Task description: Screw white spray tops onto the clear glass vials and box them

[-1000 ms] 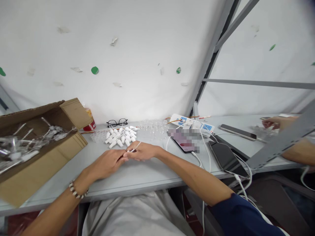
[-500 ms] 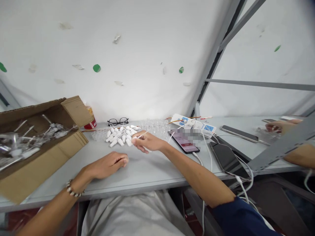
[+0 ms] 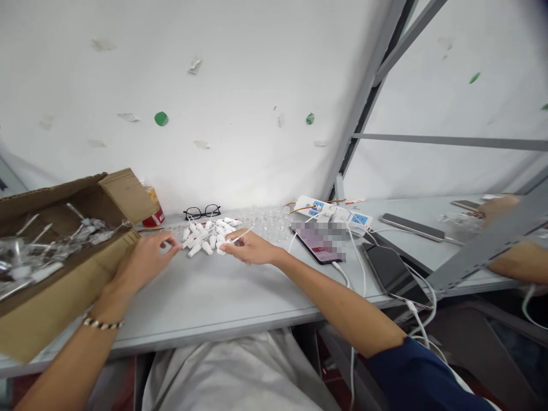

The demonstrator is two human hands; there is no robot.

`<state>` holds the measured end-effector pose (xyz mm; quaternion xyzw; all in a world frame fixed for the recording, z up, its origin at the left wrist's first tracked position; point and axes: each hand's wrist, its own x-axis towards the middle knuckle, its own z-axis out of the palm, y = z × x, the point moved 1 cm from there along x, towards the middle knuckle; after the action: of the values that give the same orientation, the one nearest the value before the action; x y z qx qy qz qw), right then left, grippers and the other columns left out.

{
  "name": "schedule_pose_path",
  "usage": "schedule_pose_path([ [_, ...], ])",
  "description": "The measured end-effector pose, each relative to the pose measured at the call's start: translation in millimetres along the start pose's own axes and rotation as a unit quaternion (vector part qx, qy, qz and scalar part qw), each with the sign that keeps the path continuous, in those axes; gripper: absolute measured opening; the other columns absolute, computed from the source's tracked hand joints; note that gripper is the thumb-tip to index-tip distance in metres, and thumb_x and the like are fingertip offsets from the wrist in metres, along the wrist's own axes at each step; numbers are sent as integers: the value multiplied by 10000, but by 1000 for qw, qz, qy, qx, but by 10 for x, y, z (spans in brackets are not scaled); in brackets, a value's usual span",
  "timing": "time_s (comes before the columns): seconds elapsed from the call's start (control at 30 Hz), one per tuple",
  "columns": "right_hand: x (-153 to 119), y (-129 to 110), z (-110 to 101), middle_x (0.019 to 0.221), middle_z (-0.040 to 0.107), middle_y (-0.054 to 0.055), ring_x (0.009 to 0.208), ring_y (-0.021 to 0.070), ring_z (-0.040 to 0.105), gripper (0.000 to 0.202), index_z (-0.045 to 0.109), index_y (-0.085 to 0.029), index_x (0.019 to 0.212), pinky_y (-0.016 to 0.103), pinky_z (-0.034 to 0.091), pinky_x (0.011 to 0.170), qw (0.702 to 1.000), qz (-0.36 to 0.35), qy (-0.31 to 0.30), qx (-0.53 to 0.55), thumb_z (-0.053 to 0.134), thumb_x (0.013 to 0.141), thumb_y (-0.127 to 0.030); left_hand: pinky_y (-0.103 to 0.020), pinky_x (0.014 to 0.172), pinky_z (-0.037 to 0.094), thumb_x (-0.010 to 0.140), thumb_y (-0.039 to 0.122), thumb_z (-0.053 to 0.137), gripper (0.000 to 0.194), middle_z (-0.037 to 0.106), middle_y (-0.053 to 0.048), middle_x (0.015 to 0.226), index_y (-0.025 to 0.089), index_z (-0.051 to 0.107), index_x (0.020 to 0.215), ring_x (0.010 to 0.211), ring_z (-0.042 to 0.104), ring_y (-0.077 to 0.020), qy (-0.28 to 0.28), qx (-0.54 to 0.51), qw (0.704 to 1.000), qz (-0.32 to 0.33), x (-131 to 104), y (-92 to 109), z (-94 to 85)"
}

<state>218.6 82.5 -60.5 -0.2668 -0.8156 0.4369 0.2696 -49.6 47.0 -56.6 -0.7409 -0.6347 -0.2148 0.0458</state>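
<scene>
White dropper caps with thin stems (image 3: 208, 236) lie in a pile on the grey table (image 3: 214, 297). At the pile's right edge, my right hand (image 3: 249, 247) pinches one white cap, its thin stem pointing up and to the right. My left hand (image 3: 148, 257) is at the left of the pile, beside the box, with thumb and forefinger curved toward each other near the clear plastic pieces; whether something small is between their tips is too small to tell. More clear and white pieces (image 3: 88, 231) fill the open cardboard box (image 3: 92, 274) at the left.
Behind the pile are eyeglasses (image 3: 202, 212), a red-yellow container (image 3: 154, 214) and clear plastic pieces (image 3: 268, 221). To the right are a power strip (image 3: 334, 212), a lit phone (image 3: 319, 242), a dark phone (image 3: 396, 274) and white cables. Another person's hand (image 3: 499, 210) is beyond the metal frame.
My left hand has moved left and up from the table's middle toward the box and pile. My right hand has shifted slightly left with the cap. The view has shifted a little.
</scene>
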Motion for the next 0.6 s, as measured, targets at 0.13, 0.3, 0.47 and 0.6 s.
schedule_pose_path([
  [0.13, -3, 7, -6, 428, 352, -93, 354, 59, 391, 382, 424, -197, 632, 165, 367, 328, 1000, 1, -4, -2, 557, 885, -451, -317, 747, 427, 837, 476, 515, 289, 660, -37, 1012, 255, 700, 852, 882, 583, -231, -17, 40, 999, -26, 15, -308, 24],
  [0.3, -8, -10, 1, 420, 372, -91, 355, 63, 400, 376, 433, -197, 648, 163, 356, 323, 1000, -5, 2, 6, 551, 888, -461, -351, 805, 458, 858, 443, 459, 334, 647, -60, 1039, 252, 720, 942, 953, 592, -257, -47, 55, 997, -12, 38, -336, 154],
  [0.47, -10, -18, -4, 424, 375, -88, 357, 67, 410, 364, 456, -191, 659, 165, 360, 328, 1000, -13, 0, 5, 553, 886, -459, -403, 875, 457, 885, 378, 401, 411, 627, -81, 1133, 243, 662, 1173, 1020, 588, -281, -69, 98, 993, -11, 6, -257, 134],
  [0.6, -8, -15, -5, 433, 364, -93, 364, 67, 402, 360, 473, -188, 676, 172, 361, 337, 1000, -9, -3, 5, 555, 880, -473, -413, 870, 456, 878, 383, 411, 417, 617, -86, 1142, 246, 648, 1194, 1018, 589, -295, -59, 84, 995, -12, -17, -265, 123],
])
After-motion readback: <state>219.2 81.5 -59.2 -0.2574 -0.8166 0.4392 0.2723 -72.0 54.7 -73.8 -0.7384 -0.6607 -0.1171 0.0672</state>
